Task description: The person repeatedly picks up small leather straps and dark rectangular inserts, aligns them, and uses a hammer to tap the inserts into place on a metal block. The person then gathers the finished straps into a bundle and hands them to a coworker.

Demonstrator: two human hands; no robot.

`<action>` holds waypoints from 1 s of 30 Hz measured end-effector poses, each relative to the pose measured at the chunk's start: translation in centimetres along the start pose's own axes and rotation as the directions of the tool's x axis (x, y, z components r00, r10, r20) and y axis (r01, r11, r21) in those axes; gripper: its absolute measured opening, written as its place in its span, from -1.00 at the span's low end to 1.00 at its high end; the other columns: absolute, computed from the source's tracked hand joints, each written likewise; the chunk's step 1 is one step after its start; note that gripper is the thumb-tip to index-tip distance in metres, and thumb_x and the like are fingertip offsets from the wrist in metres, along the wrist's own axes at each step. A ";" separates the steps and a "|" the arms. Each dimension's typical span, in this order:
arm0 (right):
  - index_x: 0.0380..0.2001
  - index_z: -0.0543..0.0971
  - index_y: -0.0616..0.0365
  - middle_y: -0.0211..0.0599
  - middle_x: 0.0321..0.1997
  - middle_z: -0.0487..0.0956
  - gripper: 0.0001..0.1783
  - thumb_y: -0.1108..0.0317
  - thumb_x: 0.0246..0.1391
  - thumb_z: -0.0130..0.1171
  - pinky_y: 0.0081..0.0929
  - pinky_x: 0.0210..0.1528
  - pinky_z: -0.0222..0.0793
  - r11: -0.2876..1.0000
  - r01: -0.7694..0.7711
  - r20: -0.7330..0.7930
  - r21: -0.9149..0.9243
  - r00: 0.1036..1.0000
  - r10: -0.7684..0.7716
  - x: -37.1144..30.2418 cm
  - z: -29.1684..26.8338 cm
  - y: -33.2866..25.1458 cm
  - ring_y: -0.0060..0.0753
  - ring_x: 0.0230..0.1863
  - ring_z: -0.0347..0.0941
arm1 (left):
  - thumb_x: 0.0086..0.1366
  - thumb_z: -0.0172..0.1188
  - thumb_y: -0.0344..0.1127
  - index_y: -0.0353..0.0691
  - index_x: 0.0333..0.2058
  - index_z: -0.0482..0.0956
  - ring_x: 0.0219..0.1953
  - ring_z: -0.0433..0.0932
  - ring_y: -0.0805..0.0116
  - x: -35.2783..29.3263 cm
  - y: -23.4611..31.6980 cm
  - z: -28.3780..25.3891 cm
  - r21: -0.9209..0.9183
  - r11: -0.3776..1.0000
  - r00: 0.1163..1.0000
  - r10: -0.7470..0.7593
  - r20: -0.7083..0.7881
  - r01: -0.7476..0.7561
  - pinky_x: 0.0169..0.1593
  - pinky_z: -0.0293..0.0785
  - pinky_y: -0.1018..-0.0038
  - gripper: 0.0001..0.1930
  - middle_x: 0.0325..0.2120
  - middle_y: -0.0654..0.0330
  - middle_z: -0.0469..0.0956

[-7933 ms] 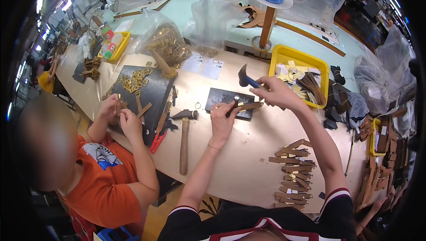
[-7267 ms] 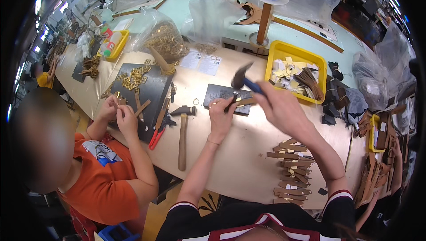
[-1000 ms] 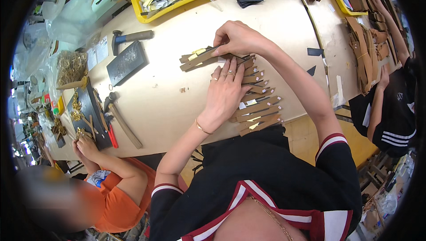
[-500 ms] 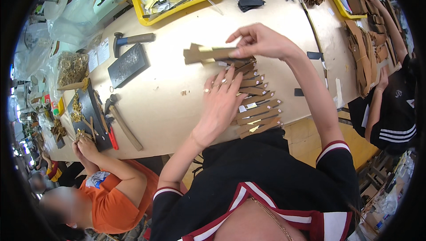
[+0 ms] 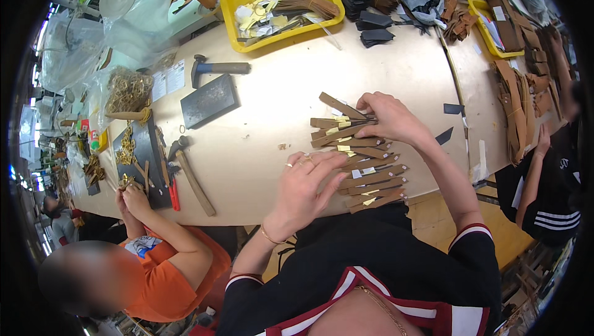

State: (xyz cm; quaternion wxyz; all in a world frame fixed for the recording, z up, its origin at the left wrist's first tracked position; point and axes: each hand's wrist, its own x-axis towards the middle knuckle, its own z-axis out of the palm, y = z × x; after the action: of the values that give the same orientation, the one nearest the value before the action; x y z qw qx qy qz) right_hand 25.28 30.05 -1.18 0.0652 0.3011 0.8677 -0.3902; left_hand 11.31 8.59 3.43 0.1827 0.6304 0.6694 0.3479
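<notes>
A column of brown leather strips with small white and yellow tags lies in front of me on the table. My right hand is at its far end, thumb and fingers closed on the right ends of several leather strips. Their left ends fan out over the tabletop, with yellow and white slips between them. Beside the column's left edge is my left hand, ringed fingers stretched out and apart. Its fingertips overlap the middle strips, and whether they touch is unclear.
A yellow tray of slips and strips stands at the back, near black bundles. Left are a hammer, a dark slab and another hammer. A co-worker in orange sits left; another person works right.
My right hand has lowered the held strips onto the column's far end, where they now spread apart. My left hand has drawn back toward me. The whole view has shifted slightly.
</notes>
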 end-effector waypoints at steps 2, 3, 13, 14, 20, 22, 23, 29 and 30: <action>-0.20 0.60 0.18 -0.12 -0.15 0.60 -0.47 0.13 -0.23 0.53 -0.25 0.02 0.42 0.998 -0.060 0.039 0.021 0.997 0.059 0.0 -0.3 -0.2 -0.08 -0.06 0.52 | 0.17 0.35 -0.40 -0.16 -0.08 0.62 -0.06 0.59 0.24 0.1 -0.1 -0.3 0.025 1.000 1.000 -0.003 -0.017 0.003 0.03 0.34 0.32 -0.70 -0.14 0.19 0.65; -0.24 0.61 0.19 -0.11 -0.17 0.61 -0.48 0.12 -0.24 0.53 -0.24 0.01 0.43 0.997 -0.071 0.064 -0.023 0.995 0.072 0.1 -0.4 -0.3 -0.08 -0.07 0.53 | 0.17 0.35 -0.40 -0.16 -0.08 0.62 -0.06 0.59 0.25 0.2 -0.2 -0.5 0.038 0.999 1.000 -0.006 -0.030 0.007 0.03 0.34 0.33 -0.70 -0.14 0.18 0.65; -0.31 0.67 0.23 -0.06 -0.32 0.67 -0.57 0.15 -0.22 0.50 -0.27 -0.11 0.50 0.999 0.040 -0.035 -0.007 0.999 -0.041 -0.3 -0.4 -0.8 -0.06 -0.23 0.61 | 0.16 0.34 -0.45 -0.18 -0.10 0.64 -0.08 0.60 0.22 -0.3 0.0 -2.1 0.103 0.993 0.989 -0.050 -0.138 0.065 0.07 0.35 0.34 -0.71 -0.15 0.16 0.66; -0.30 0.68 0.23 -0.05 -0.32 0.67 -0.56 0.15 -0.21 0.50 -0.27 -0.12 0.50 0.999 0.029 -0.028 0.023 0.999 -0.028 -0.3 -0.8 -0.8 -0.06 -0.24 0.62 | 0.17 0.33 -0.43 -0.17 -0.11 0.64 -0.08 0.60 0.24 -0.2 -0.1 -2.4 0.116 0.991 0.987 -0.044 -0.155 0.062 0.07 0.35 0.33 -0.72 -0.15 0.17 0.65; -0.32 0.68 0.31 -0.24 -0.44 0.65 -0.51 0.11 -0.21 0.52 -0.47 -0.29 0.43 0.929 0.099 -0.021 0.358 0.995 -0.098 -1.3 -4.2 -1.2 -0.43 -0.41 0.53 | 0.14 0.33 -0.50 -0.25 -0.10 0.64 -0.07 0.60 0.16 -0.3 0.6 -5.3 0.055 0.993 0.949 -0.081 -0.305 0.103 0.13 0.36 0.30 -0.69 -0.18 0.10 0.66; -0.31 0.67 0.31 -0.30 -0.44 0.65 -0.54 0.17 -0.19 0.53 -0.52 -0.30 0.41 0.938 0.063 0.129 0.340 0.985 -0.113 -2.3 -4.2 -1.2 -0.53 -0.40 0.51 | 0.13 0.35 -0.48 -0.27 -0.08 0.63 -0.03 0.58 0.11 0.0 1.3 -5.9 0.001 0.997 0.951 -0.069 -0.301 0.072 0.17 0.35 0.28 -0.66 -0.15 0.05 0.64; -0.30 0.66 0.31 -0.34 -0.43 0.65 -0.56 0.20 -0.19 0.54 -0.54 -0.30 0.40 0.926 0.116 0.167 0.358 0.968 -0.186 -2.9 -3.9 -1.2 -0.59 -0.39 0.49 | 0.12 0.36 -0.46 -0.27 -0.06 0.62 0.00 0.56 0.08 0.3 1.7 -6.0 -0.013 0.999 0.961 -0.044 -0.274 0.042 0.18 0.35 0.27 -0.64 -0.10 0.02 0.62; -0.23 0.67 0.23 -0.05 -0.27 0.64 -0.44 0.01 -0.21 0.50 -0.30 -0.06 0.47 0.996 0.087 0.051 -0.024 0.995 -0.086 -4.6 0.9 0.3 -0.09 -0.16 0.57 | 0.04 0.46 -0.04 -0.23 0.30 0.25 0.38 0.13 -0.09 3.5 2.1 0.8 0.103 0.993 0.977 0.027 0.214 -0.050 0.33 0.16 0.06 -0.10 0.34 -0.16 0.11; -0.19 0.66 0.23 -0.03 -0.24 0.63 -0.43 0.00 -0.18 0.49 -0.29 -0.03 0.46 0.993 0.084 0.007 -0.085 0.996 -0.084 -4.8 1.4 0.7 -0.06 -0.13 0.56 | 0.03 0.45 0.05 -0.26 0.34 0.13 0.40 0.08 -0.08 4.3 1.6 2.9 0.244 0.968 0.958 -0.009 0.286 -0.064 0.36 0.09 0.04 0.01 0.36 -0.16 0.07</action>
State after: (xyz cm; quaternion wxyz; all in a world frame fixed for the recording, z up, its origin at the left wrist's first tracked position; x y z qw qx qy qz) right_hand 29.42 27.12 -0.92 0.0633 0.2606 0.8953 -0.3556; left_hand 13.85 13.36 3.41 0.1915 0.7012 0.6658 0.1685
